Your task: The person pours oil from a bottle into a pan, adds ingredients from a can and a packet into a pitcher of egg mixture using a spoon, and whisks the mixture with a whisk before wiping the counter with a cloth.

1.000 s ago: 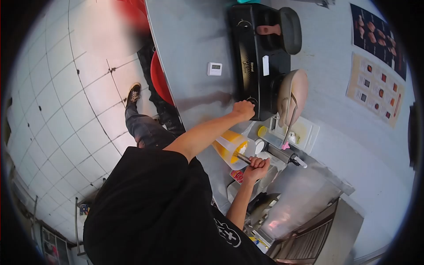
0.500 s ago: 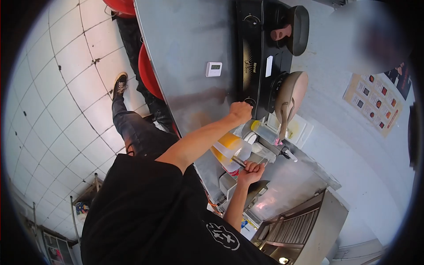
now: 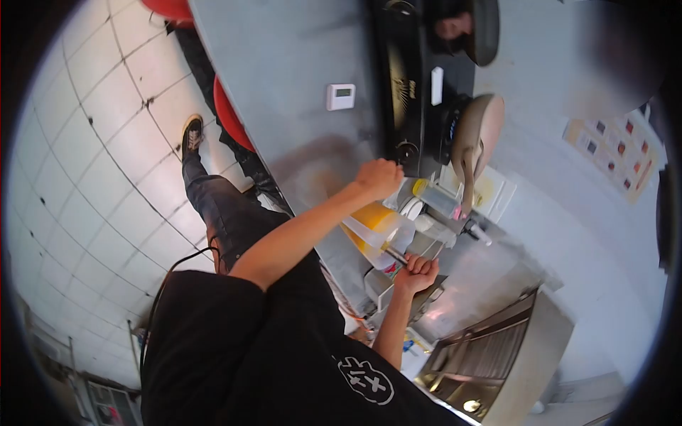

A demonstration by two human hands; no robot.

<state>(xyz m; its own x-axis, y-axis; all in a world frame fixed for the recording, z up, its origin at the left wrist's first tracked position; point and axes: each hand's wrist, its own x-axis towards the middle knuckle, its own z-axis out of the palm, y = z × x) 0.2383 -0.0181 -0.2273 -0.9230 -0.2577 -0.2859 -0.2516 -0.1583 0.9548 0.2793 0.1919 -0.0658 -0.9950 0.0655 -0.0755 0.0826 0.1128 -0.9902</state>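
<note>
My left hand (image 3: 379, 179) is by the front corner of the black gas stove (image 3: 401, 78), just beside a round knob (image 3: 407, 152). Its fingers are curled together; whatever they may hold is hidden. My right hand (image 3: 418, 273) is closed around a metal rod-like handle (image 3: 395, 255), whose far end points back toward my body. Under my left forearm stand translucent containers with orange-yellow contents (image 3: 374, 216), close to that handle's end. A clear bottle with a yellow lid (image 3: 420, 187) lies beyond my left hand.
A lidded pan (image 3: 482, 131) with a long handle sits on the stove, and a dark pan (image 3: 484, 32) beside it. A white digital timer (image 3: 341, 96) lies on the steel counter (image 3: 284, 64). Red stools (image 3: 231, 117) stand along the counter edge. A metal hood (image 3: 529, 341) is at right.
My left hand has drawn slightly back from the stove knob, toward my body. My right hand keeps its grip on the handle. The whole view has shifted somewhat.
</note>
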